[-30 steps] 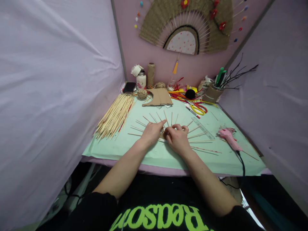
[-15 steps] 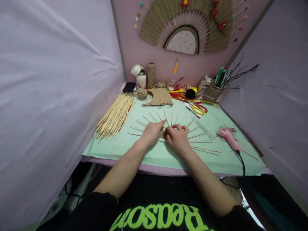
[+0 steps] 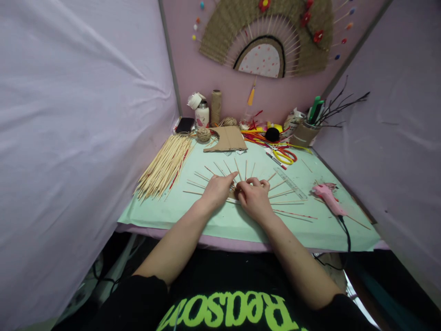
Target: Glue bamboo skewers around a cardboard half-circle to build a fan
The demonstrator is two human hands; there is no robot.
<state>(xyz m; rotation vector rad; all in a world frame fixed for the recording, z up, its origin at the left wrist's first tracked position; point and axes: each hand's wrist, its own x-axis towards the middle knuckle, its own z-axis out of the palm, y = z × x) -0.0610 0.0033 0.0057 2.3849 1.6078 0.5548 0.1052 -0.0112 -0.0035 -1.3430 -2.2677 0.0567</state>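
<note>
Thin wooden sticks [image 3: 288,202] fan out on the table around a small brown cardboard piece [image 3: 233,195], which my hands mostly cover. My left hand [image 3: 217,187] rests at the fan's left side with its index finger stretched toward an upright-pointing stick [image 3: 237,166]. Its other fingers are bent, and what they press or hold is hidden. My right hand [image 3: 255,195] is curled over the fan's centre, its fingertips closed at the lower end of that same stick. Both hands touch the cardboard area, close together.
A heap of sticks [image 3: 164,168] lies left. Behind are cut cardboard [image 3: 229,139], twine balls [image 3: 203,134] and yellow-handled scissors [image 3: 285,156]. To the right lie a clear ruler [image 3: 291,184] and a corded pink glue gun [image 3: 329,198]. A decorated fan [image 3: 220,43] hangs on the wall.
</note>
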